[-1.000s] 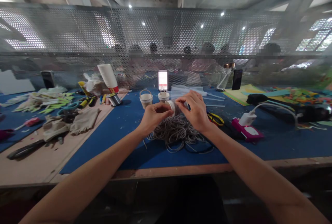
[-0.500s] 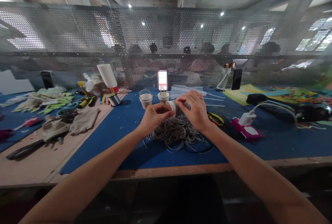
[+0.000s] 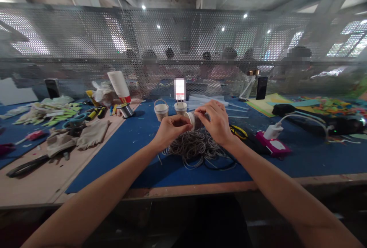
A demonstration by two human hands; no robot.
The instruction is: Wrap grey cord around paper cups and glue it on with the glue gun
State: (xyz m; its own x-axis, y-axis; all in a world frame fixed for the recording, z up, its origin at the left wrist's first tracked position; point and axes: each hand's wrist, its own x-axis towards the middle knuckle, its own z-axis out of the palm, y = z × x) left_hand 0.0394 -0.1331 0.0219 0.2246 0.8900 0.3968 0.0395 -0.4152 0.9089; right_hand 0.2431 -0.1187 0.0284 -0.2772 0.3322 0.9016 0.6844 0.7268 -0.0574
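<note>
A small white paper cup (image 3: 190,119) lies on its side in the air between my hands, partly wrapped in grey cord. My left hand (image 3: 169,130) pinches its rim from the left. From the right, my right hand (image 3: 217,122) closes over the cup's body with fingers curled. A loose heap of grey cord (image 3: 195,146) lies on the blue mat (image 3: 137,141) just under both hands. Two finished little cup baskets with handles (image 3: 161,110) (image 3: 181,107) stand behind the hands.
Gloves (image 3: 93,133), scissors (image 3: 75,119), markers and green foam scraps lie at the left. A stack of paper cups (image 3: 119,85) leans near them. A white charger on a pink device (image 3: 272,137) and yellow-handled pliers (image 3: 238,131) sit at the right. A perforated metal screen (image 3: 183,49) closes the back; people sit beyond.
My hands and the cup have barely shifted; the fingers adjust slightly on the cup.
</note>
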